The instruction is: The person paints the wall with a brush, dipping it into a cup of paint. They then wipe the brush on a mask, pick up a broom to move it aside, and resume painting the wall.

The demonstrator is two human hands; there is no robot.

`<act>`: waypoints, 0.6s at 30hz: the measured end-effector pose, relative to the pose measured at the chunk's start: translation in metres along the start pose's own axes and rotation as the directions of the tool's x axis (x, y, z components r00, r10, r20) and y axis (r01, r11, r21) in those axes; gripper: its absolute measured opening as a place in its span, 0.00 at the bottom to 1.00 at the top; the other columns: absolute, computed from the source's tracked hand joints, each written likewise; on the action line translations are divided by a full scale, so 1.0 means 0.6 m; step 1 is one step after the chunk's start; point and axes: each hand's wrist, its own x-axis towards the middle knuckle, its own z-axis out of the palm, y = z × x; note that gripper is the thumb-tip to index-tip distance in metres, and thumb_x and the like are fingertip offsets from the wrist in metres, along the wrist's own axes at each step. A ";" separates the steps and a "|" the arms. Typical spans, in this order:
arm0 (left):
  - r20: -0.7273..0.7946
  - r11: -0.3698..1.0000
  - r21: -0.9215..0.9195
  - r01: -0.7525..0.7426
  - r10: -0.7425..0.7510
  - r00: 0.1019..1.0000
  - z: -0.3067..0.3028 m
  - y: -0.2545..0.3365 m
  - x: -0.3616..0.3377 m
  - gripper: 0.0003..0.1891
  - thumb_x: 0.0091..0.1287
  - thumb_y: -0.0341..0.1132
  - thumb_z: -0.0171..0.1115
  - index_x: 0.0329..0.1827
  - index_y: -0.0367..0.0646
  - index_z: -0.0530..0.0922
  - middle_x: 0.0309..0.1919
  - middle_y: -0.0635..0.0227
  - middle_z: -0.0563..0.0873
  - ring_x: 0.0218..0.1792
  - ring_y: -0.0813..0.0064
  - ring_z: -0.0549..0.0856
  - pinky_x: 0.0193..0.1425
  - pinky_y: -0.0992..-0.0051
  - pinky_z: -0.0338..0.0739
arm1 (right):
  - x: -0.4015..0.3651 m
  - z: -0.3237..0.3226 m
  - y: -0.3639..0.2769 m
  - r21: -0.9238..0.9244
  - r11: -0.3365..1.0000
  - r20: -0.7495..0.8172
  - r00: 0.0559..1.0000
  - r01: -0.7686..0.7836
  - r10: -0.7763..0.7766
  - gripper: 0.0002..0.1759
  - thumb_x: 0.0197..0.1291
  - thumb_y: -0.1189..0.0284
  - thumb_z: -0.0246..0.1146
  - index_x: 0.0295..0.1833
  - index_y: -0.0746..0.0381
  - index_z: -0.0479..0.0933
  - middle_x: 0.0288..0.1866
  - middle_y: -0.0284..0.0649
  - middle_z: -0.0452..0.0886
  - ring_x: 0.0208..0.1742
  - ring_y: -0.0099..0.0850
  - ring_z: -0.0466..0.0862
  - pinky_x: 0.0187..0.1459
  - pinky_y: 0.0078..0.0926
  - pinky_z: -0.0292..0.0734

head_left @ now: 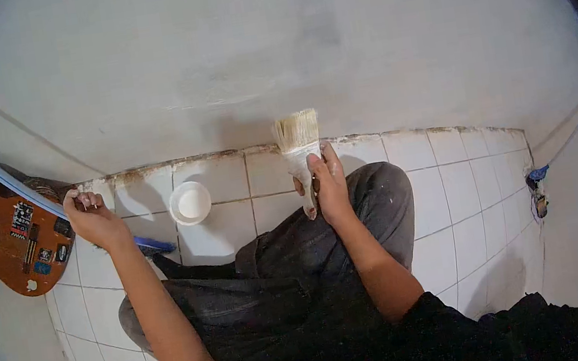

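Note:
My right hand (326, 182) is wrapped round the handle of a wide paintbrush (299, 146), its pale bristles pointing up toward the wall. White paint coats the bristle base and the handle, and smudges show on my fingers. My left hand (95, 219) is raised at the left with its fingers curled in, and nothing shows in them. Behind that hand, in this view, runs a long light-blue pole (4, 176). Between my hands, on the tiles, stands a round white tub (176, 207) with white paint (193, 204) inside.
A stickered brown guitar (6, 242) leans at the left. A blue broom head (154, 244) lies beside my foot. Ahead rises a grey-white wall (271, 50), stained along its base above white floor tiles (424, 198). A blue item with cables (536, 175) sits by the right wall.

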 end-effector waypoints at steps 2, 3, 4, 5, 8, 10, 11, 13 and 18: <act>0.023 1.000 -0.004 0.002 -0.001 1.000 -0.005 -0.001 0.002 0.08 0.70 0.35 0.54 0.34 0.41 0.73 0.22 0.73 0.69 0.23 0.79 0.67 0.28 0.78 0.64 | 0.000 -0.002 0.000 0.009 1.000 -0.010 1.000 -0.001 0.001 0.17 0.72 0.63 0.54 0.57 0.63 0.66 0.33 0.39 0.79 0.25 0.24 0.77 0.27 0.21 0.74; 0.045 1.000 -0.010 -0.001 0.001 0.999 -0.007 -0.002 0.005 0.08 0.70 0.35 0.54 0.34 0.41 0.73 0.22 0.73 0.69 0.23 0.79 0.67 0.28 0.78 0.64 | 0.002 -0.004 0.003 -0.008 1.000 -0.011 1.000 0.015 -0.015 0.16 0.72 0.67 0.53 0.58 0.65 0.66 0.34 0.39 0.80 0.26 0.25 0.79 0.27 0.22 0.74; 0.045 1.000 -0.011 0.000 0.001 0.999 -0.010 -0.003 0.007 0.08 0.70 0.35 0.54 0.34 0.41 0.73 0.22 0.73 0.69 0.23 0.79 0.67 0.28 0.78 0.64 | 0.003 -0.006 0.005 -0.024 0.999 -0.012 0.999 0.030 -0.030 0.15 0.72 0.71 0.53 0.58 0.66 0.65 0.35 0.40 0.81 0.26 0.25 0.80 0.26 0.22 0.75; 0.054 1.000 -0.014 0.005 -0.004 0.999 -0.013 -0.004 0.010 0.08 0.70 0.35 0.54 0.34 0.41 0.73 0.22 0.73 0.69 0.23 0.79 0.68 0.28 0.78 0.64 | 0.004 -0.007 0.004 -0.024 0.999 -0.012 0.999 0.030 -0.031 0.15 0.72 0.71 0.53 0.58 0.66 0.65 0.35 0.40 0.81 0.26 0.25 0.80 0.26 0.22 0.75; 0.027 1.000 -0.011 0.003 -0.002 1.000 0.001 0.004 -0.004 0.08 0.69 0.34 0.54 0.33 0.41 0.73 0.21 0.74 0.68 0.23 0.80 0.68 0.28 0.78 0.63 | 0.003 -0.005 0.001 -0.115 0.992 -0.021 0.998 0.048 -0.051 0.14 0.71 0.71 0.54 0.56 0.68 0.68 0.36 0.42 0.82 0.28 0.26 0.83 0.27 0.22 0.77; -0.006 1.000 -0.008 -0.004 0.004 1.000 0.012 0.010 -0.011 0.08 0.69 0.33 0.54 0.32 0.42 0.73 0.21 0.74 0.66 0.23 0.81 0.67 0.28 0.79 0.62 | 0.002 -0.004 -0.001 -0.111 0.992 -0.047 0.997 0.051 -0.057 0.14 0.72 0.70 0.55 0.54 0.69 0.70 0.38 0.43 0.83 0.30 0.27 0.84 0.27 0.22 0.78; -0.007 1.000 -0.015 -0.005 0.005 1.000 0.014 0.011 -0.012 0.08 0.69 0.33 0.54 0.32 0.42 0.73 0.21 0.74 0.66 0.23 0.81 0.67 0.28 0.79 0.62 | 0.003 -0.003 -0.003 -0.112 0.992 -0.048 0.997 0.050 -0.055 0.14 0.72 0.70 0.55 0.54 0.69 0.70 0.38 0.43 0.83 0.30 0.27 0.84 0.27 0.22 0.78; -0.007 1.000 -0.017 0.000 0.000 1.000 0.008 0.011 -0.011 0.08 0.69 0.33 0.54 0.31 0.42 0.73 0.21 0.74 0.67 0.23 0.81 0.67 0.28 0.79 0.62 | 0.001 -0.003 -0.007 -0.106 0.994 -0.091 0.995 0.020 -0.030 0.14 0.71 0.69 0.56 0.54 0.68 0.70 0.39 0.44 0.84 0.30 0.28 0.84 0.26 0.22 0.80; 0.012 0.999 -0.043 0.016 -0.015 1.000 -0.005 0.008 0.006 0.08 0.69 0.33 0.54 0.32 0.41 0.73 0.21 0.74 0.67 0.23 0.80 0.67 0.28 0.78 0.62 | 0.014 -0.033 -0.021 0.093 0.991 -0.241 0.968 0.093 -0.068 0.17 0.71 0.63 0.56 0.56 0.65 0.68 0.39 0.44 0.82 0.32 0.32 0.85 0.27 0.26 0.82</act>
